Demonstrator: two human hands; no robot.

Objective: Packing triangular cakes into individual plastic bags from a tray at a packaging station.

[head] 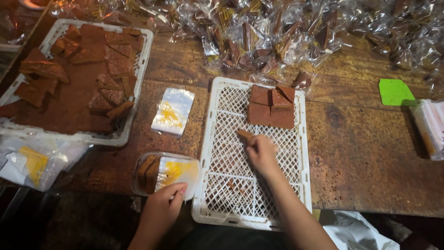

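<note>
My right hand (262,153) rests over the white lattice tray (217,139) and pinches a brown cake slice (245,135). A few more brown cake pieces (270,107) sit at the tray's far end. My left hand (167,200) grips the near edge of a clear plastic bag with a yellow print (178,172), which lies left of the tray and holds two brown slices (148,172) inside.
A second white tray (141,60) at the far left is piled with brown cake pieces. Empty clear bags (173,111) lie between the trays. A heap of wrapped slices (277,32) lines the table's far side. A green scraper (395,91) and stacked bags (432,127) sit right.
</note>
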